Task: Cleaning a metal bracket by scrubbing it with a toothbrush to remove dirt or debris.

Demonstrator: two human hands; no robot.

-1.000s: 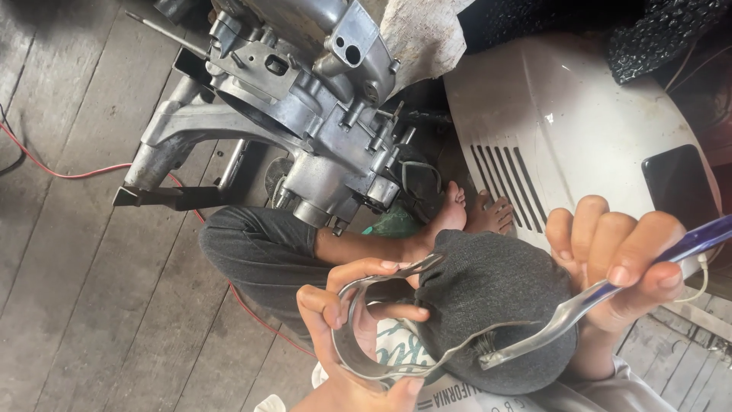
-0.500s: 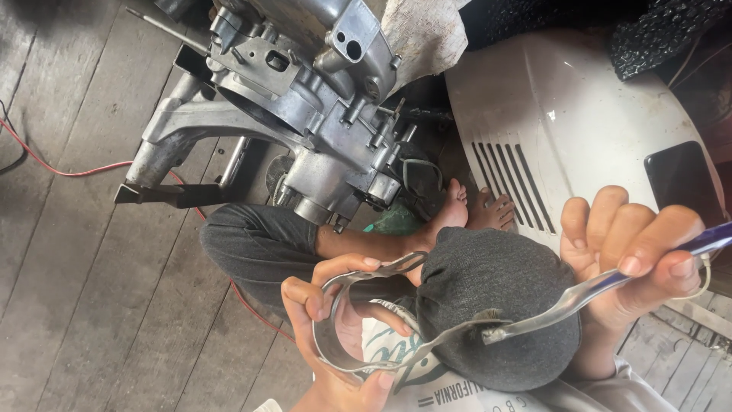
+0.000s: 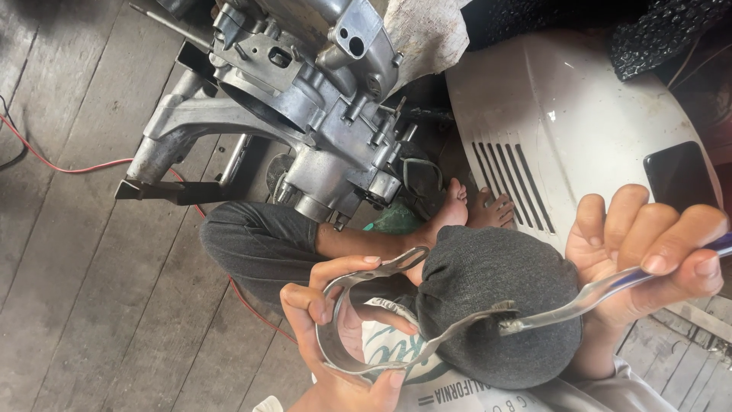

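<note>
My left hand [image 3: 328, 328] is shut on a bent metal band clamp [image 3: 358, 366], thumb and fingers around its ring. One long end of the band runs right across a dark grey knit cap [image 3: 496, 297] worn by a person sitting just below me. My right hand [image 3: 648, 252] grips a metal tool with a blue handle [image 3: 602, 290]. The tool's tip touches the band's free end over the cap.
A grey metal engine casing [image 3: 305, 99] with its arm stands on the wooden plank floor [image 3: 76, 305]. The seated person's dark trouser leg [image 3: 259, 240] and bare feet [image 3: 473, 210] lie beside it. A white vented body panel [image 3: 564, 114] lies on the right, a red wire [image 3: 69, 168] on the left.
The tool's tip has risen a little and now meets the band's free end on the cap. My left hand has turned the ring slightly and shifted left.
</note>
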